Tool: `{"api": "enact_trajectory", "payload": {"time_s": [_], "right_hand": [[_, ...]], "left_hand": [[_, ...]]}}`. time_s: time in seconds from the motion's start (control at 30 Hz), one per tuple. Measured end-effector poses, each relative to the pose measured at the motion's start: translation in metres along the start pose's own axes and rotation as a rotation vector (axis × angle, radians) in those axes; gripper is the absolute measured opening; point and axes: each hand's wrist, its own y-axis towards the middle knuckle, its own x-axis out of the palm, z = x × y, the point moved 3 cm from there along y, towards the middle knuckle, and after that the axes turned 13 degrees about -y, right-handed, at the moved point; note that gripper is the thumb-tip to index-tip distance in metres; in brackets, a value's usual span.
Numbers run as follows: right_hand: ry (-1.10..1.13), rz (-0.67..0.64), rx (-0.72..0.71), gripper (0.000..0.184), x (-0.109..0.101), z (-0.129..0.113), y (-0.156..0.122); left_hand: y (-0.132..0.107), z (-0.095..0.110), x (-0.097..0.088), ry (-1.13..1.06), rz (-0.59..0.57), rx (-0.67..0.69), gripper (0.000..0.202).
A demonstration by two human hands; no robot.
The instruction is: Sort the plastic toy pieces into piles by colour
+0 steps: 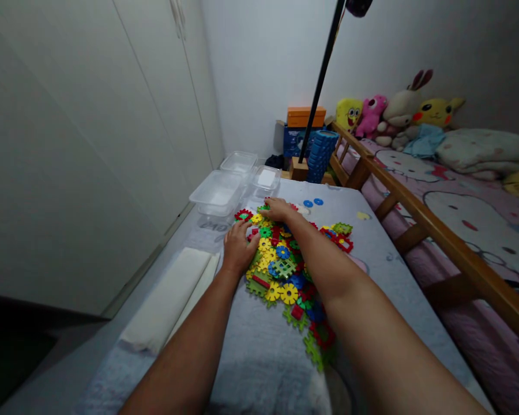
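A heap of colourful plastic interlocking pieces (266,253) lies on the cloth-covered table (259,351). Yellow flower-shaped discs (289,293), green notched squares (284,268) and red frames are mixed in it. My left hand (239,248) rests at the heap's left edge, fingers spread and touching pieces. Across the far side of the pile reaches my right hand (277,208), its fingers stretched out to the left over the pieces. Neither hand shows a piece gripped in it. My right forearm hides part of the heap's right side.
Clear plastic containers (219,193) stand at the table's far left. A folded white cloth (173,297) lies on the near left. Two blue discs (313,203) sit apart near the back. A wooden bed rail (409,199) runs along the right, and a black pole (322,80) rises behind.
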Motion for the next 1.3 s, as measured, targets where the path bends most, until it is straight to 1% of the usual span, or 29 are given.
{"api": "enact_trajectory", "payload": {"time_s": [0.1, 0.17, 0.27, 0.33, 0.4, 0.47, 0.53, 0.57, 0.63, 0.7, 0.73, 0.77, 0.8, 0.83, 0.87, 0.9, 0.93, 1.0, 1.07, 1.13, 1.17, 1.23, 1.27, 1.3], "right_hand": [[0.009, -0.014, -0.029, 0.056, 0.003, 0.001, -0.01], [0.003, -0.018, -0.069, 0.05, 0.002, 0.003, -0.021], [-0.015, -0.052, -0.152, 0.044, -0.002, 0.007, -0.046], [-0.02, -0.08, -0.2, 0.041, -0.005, 0.013, -0.067], [0.013, -0.119, -0.249, 0.036, -0.008, 0.022, -0.089], [0.124, -0.147, -0.304, 0.032, -0.01, 0.035, -0.11], [0.292, -0.106, -0.321, 0.031, -0.013, 0.054, -0.127], [0.373, -0.053, -0.299, 0.031, -0.013, 0.067, -0.133], [0.476, 0.085, -0.166, 0.032, -0.009, 0.098, -0.141], [0.484, 0.239, 0.059, 0.035, 0.0, 0.132, -0.146], [0.44, 0.306, 0.196, 0.036, 0.007, 0.148, -0.149], [0.389, 0.346, 0.325, 0.038, 0.015, 0.161, -0.152], [0.345, 0.349, 0.428, 0.044, 0.023, 0.171, -0.154], [0.309, 0.327, 0.501, 0.051, 0.032, 0.177, -0.157], [0.287, 0.289, 0.537, 0.058, 0.04, 0.179, -0.159], [0.273, 0.249, 0.542, 0.062, 0.048, 0.178, -0.161], [0.263, 0.22, 0.528, 0.063, 0.053, 0.173, -0.163], [0.244, 0.205, 0.475, 0.057, 0.06, 0.159, -0.165], [0.243, 0.221, 0.412, 0.05, 0.06, 0.14, -0.165], [0.271, 0.227, 0.333, 0.047, 0.057, 0.123, -0.165], [0.293, 0.228, 0.28, 0.047, 0.055, 0.114, -0.165], [0.349, 0.235, 0.15, 0.051, 0.05, 0.1, -0.168], [0.382, 0.243, 0.08, 0.054, 0.047, 0.094, -0.171], [0.417, 0.253, 0.016, 0.058, 0.044, 0.09, -0.175]], "left_hand": [[0.002, 0.002, 0.001, 0.046, 0.013, -0.072, 0.05], [0.005, 0.005, 0.002, 0.075, 0.011, -0.157, 0.057], [0.01, 0.01, 0.005, 0.144, -0.03, -0.295, 0.065], [0.015, 0.013, 0.007, 0.206, -0.061, -0.34, 0.071], [0.021, 0.015, 0.008, 0.249, -0.084, -0.355, 0.073], [0.027, 0.017, 0.01, 0.272, -0.103, -0.336, 0.069], [0.034, 0.021, 0.012, 0.292, -0.125, -0.282, 0.058], [0.038, 0.023, 0.014, 0.302, -0.136, -0.247, 0.053], [0.047, 0.027, 0.019, 0.302, -0.155, -0.177, 0.045], [0.059, 0.032, 0.025, 0.272, -0.187, -0.092, 0.04], [0.066, 0.034, 0.028, 0.273, -0.205, -0.051, 0.041], [0.072, 0.035, 0.031, 0.285, -0.217, -0.022, 0.044], [0.078, 0.036, 0.033, 0.302, -0.23, 0.0, 0.047], [0.084, 0.037, 0.037, 0.33, -0.265, 0.01, 0.053], [0.088, 0.036, 0.041, 0.358, -0.293, 0.003, 0.059], [0.091, 0.036, 0.045, 0.382, -0.335, -0.017, 0.064], [0.092, 0.035, 0.049, 0.399, -0.391, -0.042, 0.067], [0.09, 0.035, 0.058, 0.403, -0.503, -0.071, 0.068], [0.083, 0.042, 0.065, 0.339, -0.573, -0.02, 0.061], [0.075, 0.052, 0.068, 0.17, -0.656, 0.069, 0.052], [0.07, 0.059, 0.066, 0.062, -0.702, 0.113, 0.048], [0.061, 0.07, 0.056, -0.118, -0.729, 0.187, 0.046], [0.056, 0.073, 0.048, -0.152, -0.707, 0.196, 0.047], [0.052, 0.075, 0.037, -0.154, -0.647, 0.185, 0.05]]}}
